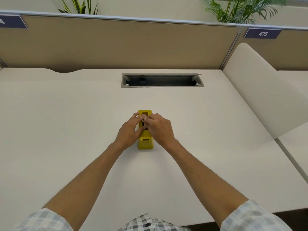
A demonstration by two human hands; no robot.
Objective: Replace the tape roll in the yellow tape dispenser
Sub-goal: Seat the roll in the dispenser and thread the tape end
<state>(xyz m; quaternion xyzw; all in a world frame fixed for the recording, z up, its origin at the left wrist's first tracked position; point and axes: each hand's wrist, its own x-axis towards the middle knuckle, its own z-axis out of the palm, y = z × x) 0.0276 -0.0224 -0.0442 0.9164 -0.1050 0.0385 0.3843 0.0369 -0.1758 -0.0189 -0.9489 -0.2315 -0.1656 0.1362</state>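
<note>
The yellow tape dispenser (pixel 145 142) stands on the white desk (pixel 66 122), its cutter end toward me. Both hands meet over its open middle slot. My left hand (pixel 129 131) curls in from the left, fingers reaching onto the top of the slot. My right hand (pixel 159 129) comes in from the right, fingertips bent down at the same spot. Between the fingertips a small dark part with a pale edge, the tape roll (pixel 143 121), shows in the slot; most of it is hidden by the fingers.
An open cable trough (pixel 162 80) is cut into the desk behind the dispenser. A tan partition (pixel 116 44) closes the back, and a white divider panel (pixel 260 90) rises on the right. Plants stand beyond the partition.
</note>
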